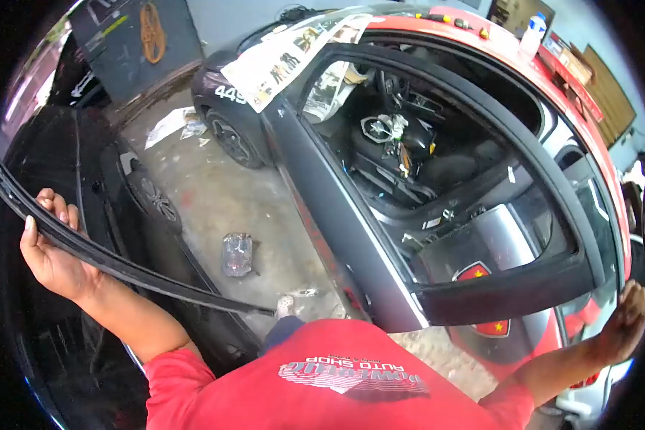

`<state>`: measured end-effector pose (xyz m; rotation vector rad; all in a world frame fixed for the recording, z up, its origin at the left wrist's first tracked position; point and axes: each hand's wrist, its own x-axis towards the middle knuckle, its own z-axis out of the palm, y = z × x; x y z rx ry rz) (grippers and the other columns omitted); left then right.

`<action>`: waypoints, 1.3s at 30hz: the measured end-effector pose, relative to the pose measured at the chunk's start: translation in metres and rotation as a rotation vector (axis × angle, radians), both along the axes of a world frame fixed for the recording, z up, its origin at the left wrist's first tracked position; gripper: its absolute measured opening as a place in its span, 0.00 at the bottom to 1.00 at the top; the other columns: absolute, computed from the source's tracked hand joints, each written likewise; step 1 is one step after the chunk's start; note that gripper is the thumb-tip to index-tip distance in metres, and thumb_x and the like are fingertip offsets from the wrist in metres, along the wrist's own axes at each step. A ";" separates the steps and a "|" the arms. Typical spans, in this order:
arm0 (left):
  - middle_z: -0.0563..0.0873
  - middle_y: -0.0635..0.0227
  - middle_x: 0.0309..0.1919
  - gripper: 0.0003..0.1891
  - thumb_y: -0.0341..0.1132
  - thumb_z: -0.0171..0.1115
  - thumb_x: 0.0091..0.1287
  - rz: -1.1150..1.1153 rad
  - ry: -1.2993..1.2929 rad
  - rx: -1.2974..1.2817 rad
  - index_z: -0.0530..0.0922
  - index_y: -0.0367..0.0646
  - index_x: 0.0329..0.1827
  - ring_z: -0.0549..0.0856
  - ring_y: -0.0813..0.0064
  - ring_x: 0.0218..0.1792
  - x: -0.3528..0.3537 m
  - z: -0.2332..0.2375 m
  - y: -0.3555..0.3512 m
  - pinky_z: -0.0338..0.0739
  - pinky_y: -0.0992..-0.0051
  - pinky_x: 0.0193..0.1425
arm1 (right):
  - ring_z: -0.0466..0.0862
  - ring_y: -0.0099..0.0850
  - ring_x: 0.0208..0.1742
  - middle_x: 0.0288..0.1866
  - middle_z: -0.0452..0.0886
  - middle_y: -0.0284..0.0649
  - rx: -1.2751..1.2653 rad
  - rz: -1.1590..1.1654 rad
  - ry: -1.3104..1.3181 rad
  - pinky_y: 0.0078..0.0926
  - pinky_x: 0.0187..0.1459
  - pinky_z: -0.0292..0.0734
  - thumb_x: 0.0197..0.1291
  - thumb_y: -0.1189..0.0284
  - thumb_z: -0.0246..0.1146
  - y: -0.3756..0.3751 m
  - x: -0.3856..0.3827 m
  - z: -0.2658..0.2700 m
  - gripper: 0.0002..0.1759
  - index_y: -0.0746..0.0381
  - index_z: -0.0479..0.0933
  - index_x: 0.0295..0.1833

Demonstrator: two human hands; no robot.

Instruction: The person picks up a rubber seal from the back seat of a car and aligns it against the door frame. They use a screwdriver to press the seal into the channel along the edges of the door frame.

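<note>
A long black weatherstrip (161, 274) runs across the left side, from the far left edge down to near my body. My left hand (59, 251) is closed around it, thumb on the near side and fingertips showing over the far side. My right hand (626, 322) is at the far right, beside the rear of the red and dark car, its fingers curled in. Whatever those fingers may hold is hidden. In front of me an open car door (340, 236) stands with its window frame (494, 107) up; seats show through the opening.
A dark car (43, 208) stands close on my left. On the floor lie a clear plastic-like container (238, 254) and papers (170, 127). Newspaper (287, 64) covers part of the windshield. Tools (462, 24) and a bottle (533, 33) rest on the red roof (408, 26).
</note>
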<state>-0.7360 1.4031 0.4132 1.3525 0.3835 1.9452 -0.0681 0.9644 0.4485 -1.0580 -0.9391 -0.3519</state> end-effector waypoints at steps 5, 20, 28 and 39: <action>0.83 0.50 0.56 0.21 0.41 0.54 0.81 -0.166 -0.011 0.024 0.81 0.26 0.54 0.75 0.71 0.42 -0.047 -0.011 0.100 0.71 0.72 0.45 | 0.77 0.35 0.38 0.38 0.75 0.41 -0.457 0.053 -0.346 0.33 0.39 0.73 0.73 0.74 0.61 0.069 -0.153 -0.062 0.05 0.62 0.80 0.47; 0.80 0.50 0.53 0.20 0.40 0.53 0.79 -0.283 -0.104 -0.028 0.78 0.26 0.53 0.75 0.67 0.42 -0.105 -0.025 0.209 0.72 0.68 0.46 | 0.87 0.21 0.39 0.42 0.90 0.37 -1.122 0.710 0.383 0.24 0.41 0.82 0.75 0.82 0.63 0.316 -0.348 -0.208 0.07 0.67 0.87 0.51; 0.81 0.42 0.59 0.22 0.38 0.49 0.80 -0.319 0.001 -0.061 0.77 0.22 0.56 0.80 0.55 0.52 -0.109 -0.034 0.272 0.78 0.53 0.61 | 0.89 0.25 0.46 0.47 0.90 0.38 -0.743 0.969 0.803 0.28 0.51 0.87 0.79 0.82 0.60 0.330 -0.323 -0.265 0.10 0.67 0.85 0.58; 0.83 0.35 0.67 0.31 0.41 0.47 0.83 0.033 0.028 -0.236 0.76 0.14 0.68 0.83 0.45 0.65 0.011 -0.020 0.351 0.74 0.46 0.78 | 0.87 0.30 0.48 0.46 0.82 0.37 -0.570 0.718 0.796 0.31 0.55 0.86 0.66 0.91 0.58 0.332 -0.322 -0.293 0.13 0.65 0.82 0.45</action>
